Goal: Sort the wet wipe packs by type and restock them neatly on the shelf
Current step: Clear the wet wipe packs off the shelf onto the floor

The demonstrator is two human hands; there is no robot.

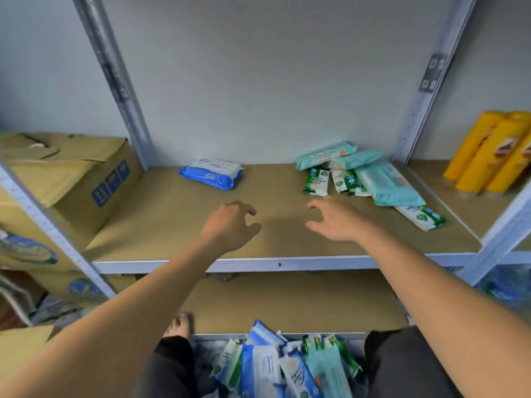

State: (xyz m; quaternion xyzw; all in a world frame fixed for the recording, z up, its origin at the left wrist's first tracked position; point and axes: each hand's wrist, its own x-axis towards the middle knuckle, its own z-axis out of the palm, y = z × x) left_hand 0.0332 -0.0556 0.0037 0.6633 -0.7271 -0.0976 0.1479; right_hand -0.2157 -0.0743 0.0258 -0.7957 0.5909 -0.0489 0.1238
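A blue wet wipe pack (212, 173) lies alone at the back left of the brown shelf board (178, 219). At the back right, several teal packs (388, 182) and small green-and-white packs (316, 181) lie in a loose heap; one green-and-white pack (422, 218) sits apart toward the front. My left hand (230, 226) and my right hand (337, 221) hover over the middle of the shelf, fingers loosely curled, holding nothing. A pile of mixed wipe packs (287, 366) lies low down between my knees.
Cardboard boxes (71, 179) fill the bay to the left. Yellow tubes (494, 153) stand in the bay to the right. Grey metal uprights (115, 81) frame the shelf, and a lower shelf board (287, 303) sits beneath its front rail (287, 264).
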